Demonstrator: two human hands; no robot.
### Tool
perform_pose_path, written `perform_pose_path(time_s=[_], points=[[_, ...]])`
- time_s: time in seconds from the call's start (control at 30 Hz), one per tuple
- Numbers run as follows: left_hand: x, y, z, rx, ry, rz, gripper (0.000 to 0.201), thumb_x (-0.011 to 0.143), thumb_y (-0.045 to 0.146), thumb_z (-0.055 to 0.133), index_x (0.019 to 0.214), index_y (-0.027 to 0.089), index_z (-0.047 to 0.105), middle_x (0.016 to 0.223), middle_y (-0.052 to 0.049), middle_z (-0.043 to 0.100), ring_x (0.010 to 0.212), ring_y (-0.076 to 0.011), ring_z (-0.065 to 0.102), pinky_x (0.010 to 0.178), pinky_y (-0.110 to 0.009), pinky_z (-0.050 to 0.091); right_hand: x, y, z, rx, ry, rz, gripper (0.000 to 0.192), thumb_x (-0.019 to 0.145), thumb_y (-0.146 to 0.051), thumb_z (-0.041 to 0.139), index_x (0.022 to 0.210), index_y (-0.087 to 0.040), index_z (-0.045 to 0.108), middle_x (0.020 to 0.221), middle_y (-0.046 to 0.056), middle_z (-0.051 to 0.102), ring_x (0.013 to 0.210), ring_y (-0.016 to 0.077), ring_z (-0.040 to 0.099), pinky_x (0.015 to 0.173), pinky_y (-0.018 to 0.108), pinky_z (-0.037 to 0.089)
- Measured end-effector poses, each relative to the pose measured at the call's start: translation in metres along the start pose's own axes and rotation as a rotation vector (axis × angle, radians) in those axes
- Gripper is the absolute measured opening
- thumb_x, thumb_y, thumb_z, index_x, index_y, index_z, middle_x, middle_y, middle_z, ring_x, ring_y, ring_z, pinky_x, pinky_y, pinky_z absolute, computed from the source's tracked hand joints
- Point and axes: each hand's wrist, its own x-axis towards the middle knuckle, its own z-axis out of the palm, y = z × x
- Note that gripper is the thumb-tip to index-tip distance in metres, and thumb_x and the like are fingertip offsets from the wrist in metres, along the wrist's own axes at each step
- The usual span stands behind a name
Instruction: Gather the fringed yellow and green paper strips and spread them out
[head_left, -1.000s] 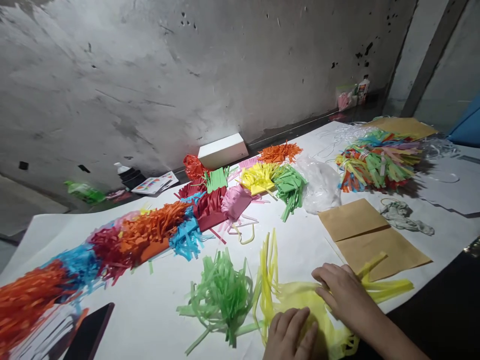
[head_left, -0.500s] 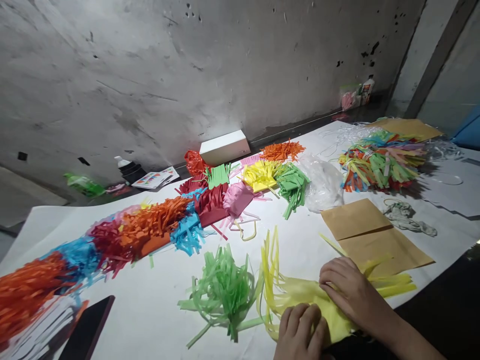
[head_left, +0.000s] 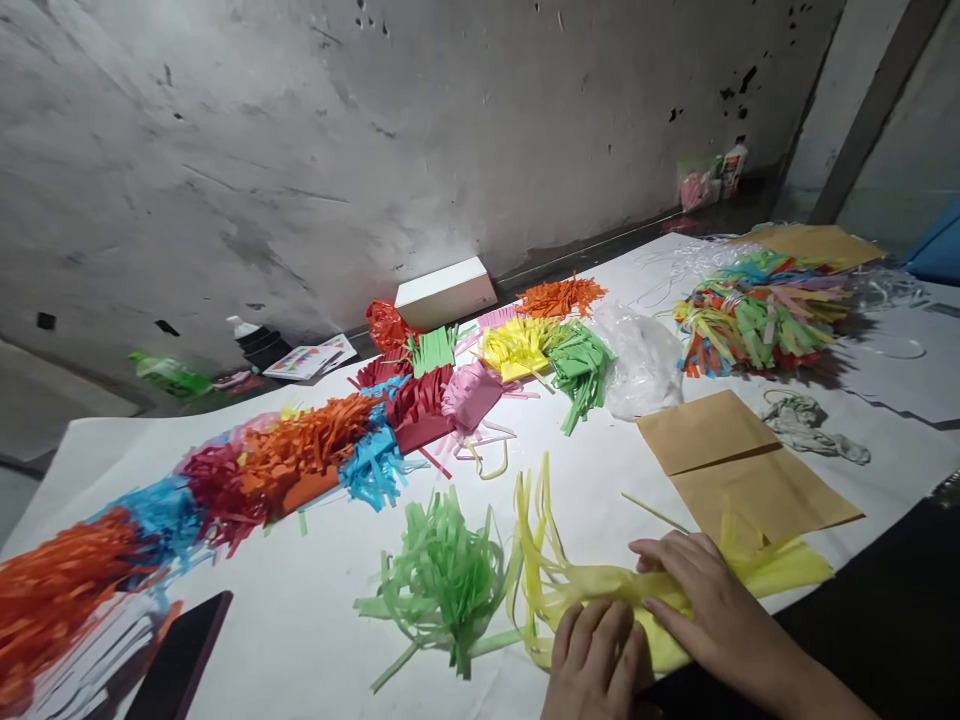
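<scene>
A sheet of yellow fringed tissue paper [head_left: 664, 640] lies crosswise near the front edge, its cut strips fanning out to the left and to the right. My left hand [head_left: 598, 655] presses on its left part with curled fingers. Further right, my right hand [head_left: 701, 600] has its thumb and fingers around the middle of the sheet, where it is bunched into folds. Part of the paper is hidden under both hands. Just left of it sits a loose clump of green tissue strips [head_left: 450, 585].
Brown paper [head_left: 750, 470] lies beyond my right hand, near a crumpled grey cloth [head_left: 810, 425]. A row of coloured fringed bundles [head_left: 307, 450] crosses the left. A dark phone [head_left: 180, 655] lies front left. A clear plastic bag [head_left: 645, 360] and a white box [head_left: 446, 292] stand further back.
The yellow tissue paper is bunched narrower between my hands, its near edge pulled in. My right hand's thumb and fingers have moved further apart around it. My left hand stays nearly in place.
</scene>
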Motion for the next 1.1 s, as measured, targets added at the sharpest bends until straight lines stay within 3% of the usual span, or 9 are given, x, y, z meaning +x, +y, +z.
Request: perform_pose_path(time_s=[0.07, 0.17, 0.27, 0.47, 0.57, 0.7, 0.93, 1.03, 1.1], points=[[-0.006, 0.000, 0.004, -0.006, 0.017, -0.008, 0.051, 0.105, 0.051, 0.032, 0.107, 0.018, 0.071, 0.105, -0.007, 0.077, 0.101, -0.0225, 0.067, 0.105, -0.037, 0.040, 0.007, 0.003, -0.004, 0.019, -0.056, 0.011, 0.042, 0.086, -0.009, 0.066, 0.124, -0.024, 0.057, 0.104, 0.003, 0.067, 0.098, 0.0243, 0.059, 0.089, 0.041, 0.043], [-0.012, 0.000, 0.009, -0.012, 0.018, -0.014, 0.047, 0.101, 0.054, 0.039, 0.110, 0.019, 0.070, 0.104, -0.009, 0.076, 0.100, -0.0241, 0.067, 0.102, -0.040, 0.043, 0.019, 0.004, -0.009, 0.027, -0.075, -0.014, 0.028, 0.082, -0.001, 0.065, 0.098, -0.024, 0.065, 0.092, 0.000, 0.066, 0.091, 0.0225, 0.059, 0.084, 0.039, 0.040], [-0.012, -0.001, 0.008, -0.013, -0.015, -0.001, 0.045, 0.100, 0.054, 0.043, 0.112, 0.019, 0.069, 0.104, -0.010, 0.076, 0.102, -0.0243, 0.067, 0.101, -0.039, 0.046, 0.024, 0.003, -0.012, 0.021, -0.041, -0.045, 0.022, 0.083, 0.000, 0.062, 0.078, -0.022, 0.061, 0.080, -0.002, 0.061, 0.084, 0.0208, 0.056, 0.080, 0.036, 0.036], [0.002, -0.002, 0.003, -0.009, -0.012, 0.049, 0.049, 0.103, 0.052, 0.037, 0.107, 0.016, 0.071, 0.106, -0.008, 0.077, 0.108, -0.0217, 0.065, 0.116, -0.035, 0.033, 0.015, -0.002, -0.008, 0.015, 0.083, -0.130, 0.023, 0.089, -0.002, 0.048, 0.083, -0.021, 0.059, 0.083, 0.000, 0.058, 0.085, 0.0203, 0.053, 0.089, 0.041, 0.033], [0.003, -0.001, 0.002, -0.003, -0.023, 0.048, 0.046, 0.100, 0.053, 0.044, 0.106, 0.015, 0.071, 0.108, -0.009, 0.076, 0.111, -0.0225, 0.064, 0.118, -0.036, 0.031, 0.006, 0.002, -0.006, -0.010, 0.064, -0.137, 0.023, 0.092, -0.007, 0.055, 0.106, -0.024, 0.061, 0.096, 0.001, 0.064, 0.092, 0.0214, 0.056, 0.092, 0.041, 0.034], [0.003, -0.001, 0.001, -0.001, -0.028, 0.044, 0.045, 0.099, 0.052, 0.046, 0.108, 0.016, 0.070, 0.110, -0.010, 0.075, 0.114, -0.0234, 0.063, 0.115, -0.037, 0.033, -0.003, 0.013, -0.004, -0.051, -0.016, -0.059, 0.054, 0.088, -0.011, 0.063, 0.138, -0.026, 0.049, 0.112, 0.003, 0.067, 0.103, 0.0250, 0.058, 0.095, 0.043, 0.037], [0.013, -0.009, -0.020, 0.001, -0.138, 0.162, 0.035, 0.100, 0.042, 0.049, 0.111, 0.015, 0.068, 0.107, -0.011, 0.076, 0.107, -0.0231, 0.068, 0.093, -0.036, 0.055, 0.001, 0.015, -0.004, -0.006, -0.119, 0.057, 0.032, 0.086, -0.008, 0.060, 0.116, -0.021, 0.065, 0.101, 0.004, 0.070, 0.094, 0.0246, 0.061, 0.086, 0.041, 0.045], [0.030, -0.010, -0.035, -0.026, -0.157, 0.103, 0.026, 0.097, 0.027, 0.056, 0.116, 0.013, 0.065, 0.110, -0.014, 0.074, 0.112, -0.0232, 0.066, 0.092, -0.034, 0.057, 0.003, 0.012, -0.006, 0.000, -0.129, 0.060, 0.029, 0.085, -0.006, 0.060, 0.109, -0.021, 0.068, 0.095, 0.003, 0.069, 0.091, 0.0236, 0.061, 0.083, 0.039, 0.045], [0.047, -0.012, -0.043, 0.033, -0.205, 0.027, 0.037, 0.094, 0.021, 0.059, 0.130, 0.011, 0.059, 0.125, -0.017, 0.069, 0.126, -0.0278, 0.058, 0.099, -0.040, 0.055, 0.003, 0.012, -0.007, 0.000, -0.128, 0.054, 0.029, 0.084, -0.005, 0.060, 0.106, -0.022, 0.069, 0.093, 0.003, 0.069, 0.089, 0.0232, 0.061, 0.081, 0.039, 0.045]])
